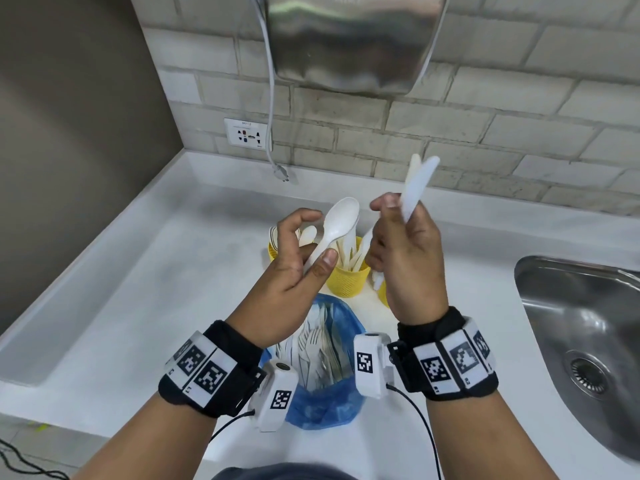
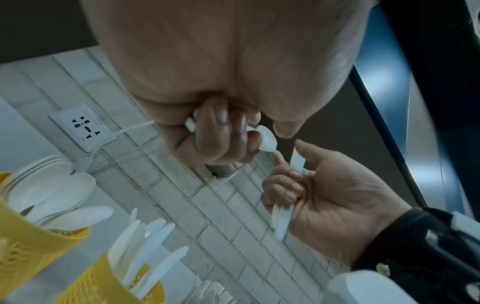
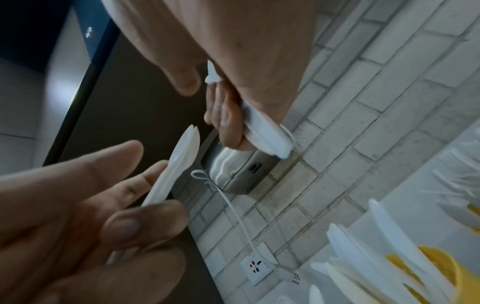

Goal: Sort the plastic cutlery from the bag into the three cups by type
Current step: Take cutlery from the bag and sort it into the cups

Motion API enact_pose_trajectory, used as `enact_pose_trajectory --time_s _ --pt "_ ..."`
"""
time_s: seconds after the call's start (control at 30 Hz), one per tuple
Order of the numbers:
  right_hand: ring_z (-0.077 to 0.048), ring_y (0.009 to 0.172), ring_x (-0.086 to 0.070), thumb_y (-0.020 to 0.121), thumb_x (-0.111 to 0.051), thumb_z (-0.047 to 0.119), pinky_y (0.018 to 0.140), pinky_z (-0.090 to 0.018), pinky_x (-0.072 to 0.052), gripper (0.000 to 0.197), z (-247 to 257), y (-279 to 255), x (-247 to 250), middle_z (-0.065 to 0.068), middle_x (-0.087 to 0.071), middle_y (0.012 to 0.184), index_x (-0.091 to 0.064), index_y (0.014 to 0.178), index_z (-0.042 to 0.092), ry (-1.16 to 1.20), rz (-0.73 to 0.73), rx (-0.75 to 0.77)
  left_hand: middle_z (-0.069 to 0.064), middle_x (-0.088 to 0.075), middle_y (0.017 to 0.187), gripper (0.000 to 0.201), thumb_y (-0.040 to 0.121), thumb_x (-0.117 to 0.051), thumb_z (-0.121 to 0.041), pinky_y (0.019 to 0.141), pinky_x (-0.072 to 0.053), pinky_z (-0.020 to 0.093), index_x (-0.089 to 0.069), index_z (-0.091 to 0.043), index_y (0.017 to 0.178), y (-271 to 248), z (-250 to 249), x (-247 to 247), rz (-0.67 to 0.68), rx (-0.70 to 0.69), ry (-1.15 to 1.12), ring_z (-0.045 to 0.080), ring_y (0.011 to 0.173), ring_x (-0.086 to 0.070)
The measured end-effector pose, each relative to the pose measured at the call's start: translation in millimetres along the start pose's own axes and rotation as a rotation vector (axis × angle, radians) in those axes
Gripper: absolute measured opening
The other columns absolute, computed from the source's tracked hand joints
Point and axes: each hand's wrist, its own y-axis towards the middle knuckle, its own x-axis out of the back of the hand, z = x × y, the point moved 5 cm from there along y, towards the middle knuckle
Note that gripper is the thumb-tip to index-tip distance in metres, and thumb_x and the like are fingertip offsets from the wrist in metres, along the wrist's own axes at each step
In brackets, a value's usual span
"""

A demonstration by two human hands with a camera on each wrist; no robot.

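Note:
My left hand pinches the handle of a white plastic spoon, bowl up, above the cups. My right hand grips a couple of white knives that point up and away. In the left wrist view my fingers curl round the spoon; in the right wrist view the knives lie along my palm. Three yellow mesh cups stand behind: the left cup holds spoons, the middle cup holds knives, the right cup is mostly hidden. The blue bag lies open below my wrists with forks inside.
A steel sink is set into the white counter at the right. A brick-tile wall stands behind with a socket, a hanging white cable and a steel hand dryer overhead.

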Motion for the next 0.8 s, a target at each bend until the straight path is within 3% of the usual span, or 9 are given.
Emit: enact_pose_trajectory --time_s 0.07,0.13,0.23,0.33,0.4,0.47,0.6,0.7,0.8 --pt "-0.008 0.053 -0.051 0.097 -0.067 0.038 0.055 -0.027 -0.041 0.026 -2.1 -3.8 -5.7 0.012 -0.058 0.065 -0.065 0.1 0.013 -0.074 0.046 -0.024 -0.019 -0.068 0.085 0.037 0.108 -0.043 -0.02 0.076 -0.045 0.015 -0.025 -0.025 0.14 0.5 -1.5 -1.5 0.013 -0.006 -0.038 0.0 0.074 -0.06" --pt "-0.008 0.059 -0.06 0.096 -0.071 0.024 0.058 -0.024 -0.047 0.02 -2.6 -7.3 -10.1 0.004 -0.067 0.072 -0.069 0.103 0.005 -0.07 0.049 -0.015 -0.015 -0.071 0.092 0.037 0.108 -0.042 -0.018 0.083 -0.048 0.017 -0.025 -0.023 0.14 0.5 -3.3 -2.8 0.032 -0.015 -0.042 0.002 0.086 -0.065" --pt "-0.01 0.058 -0.06 0.096 -0.07 0.013 0.057 -0.023 -0.048 0.013 -0.6 -8.9 -9.6 -0.006 -0.069 0.071 -0.071 0.098 0.0 -0.121 -0.002 0.033 -0.019 -0.065 0.078 0.032 0.109 -0.041 -0.018 0.076 -0.045 0.018 -0.028 -0.025 0.137 -0.1 1.1 -2.0 0.044 -0.001 -0.002 0.0 0.075 -0.059" --pt "-0.015 0.058 -0.057 0.095 -0.071 0.016 0.056 -0.025 -0.048 0.012 1.5 -9.3 -10.5 -0.02 -0.067 0.072 -0.071 0.095 0.004 -0.183 0.003 0.078 -0.007 -0.054 0.069 0.022 0.109 -0.041 -0.026 0.064 -0.045 0.032 -0.036 -0.028 0.13 -0.6 4.9 2.8 0.04 0.011 0.111 0.01 0.064 -0.052" --pt "-0.012 0.054 -0.05 0.096 -0.072 0.02 0.054 -0.026 -0.045 0.01 4.0 -9.7 -13.1 -0.011 -0.059 0.061 -0.071 0.093 0.011 -0.246 0.043 0.115 -0.004 -0.064 0.075 0.013 0.109 -0.042 -0.027 0.075 -0.053 0.04 -0.047 -0.023 0.121 1.2 6.1 6.1 0.039 0.008 0.197 0.013 0.074 -0.064" --pt "-0.008 0.051 -0.042 0.096 -0.072 0.021 0.055 -0.023 -0.042 0.006 5.9 -10.2 -16.0 -0.003 -0.049 0.054 -0.071 0.093 0.016 -0.291 0.106 0.145 -0.004 -0.069 0.086 0.014 0.108 -0.048 -0.026 0.083 -0.054 0.04 -0.058 -0.019 0.103 3.4 7.5 10.9 0.019 -0.01 0.256 0.017 0.088 -0.067" --pt "0.002 0.05 -0.052 0.097 -0.069 0.01 0.057 -0.007 -0.038 0.002 4.9 -12.2 -15.2 0.025 -0.053 0.054 -0.07 0.097 0.008 -0.39 0.24 0.191 -0.002 -0.064 0.089 0.014 0.097 -0.067 -0.026 0.08 -0.056 0.042 -0.07 -0.013 0.092 6.6 14.6 19.3 -0.026 -0.047 0.33 0.018 0.084 -0.065" --pt "-0.001 0.049 -0.045 0.095 -0.071 0.017 0.056 -0.012 -0.038 0.006 -0.2 -12.1 -11.9 0.018 -0.046 0.053 -0.068 0.1 0.014 -0.418 0.246 0.184 0.001 -0.067 0.081 0.008 0.09 -0.078 -0.016 0.08 -0.059 0.04 -0.071 -0.017 0.094 5.8 20.5 18.9 -0.03 0.03 0.219 0.018 0.077 -0.067" --pt "-0.004 0.052 -0.045 0.094 -0.069 0.026 0.055 -0.02 -0.041 0.01 -13.4 -5.3 2.7 0.013 -0.048 0.06 -0.063 0.097 0.019 -0.311 0.118 0.076 0.001 -0.071 0.084 0.016 0.089 -0.079 -0.014 0.08 -0.06 0.037 -0.072 -0.019 0.101 6.4 25.0 21.2 -0.058 0.064 0.207 0.02 0.079 -0.069"
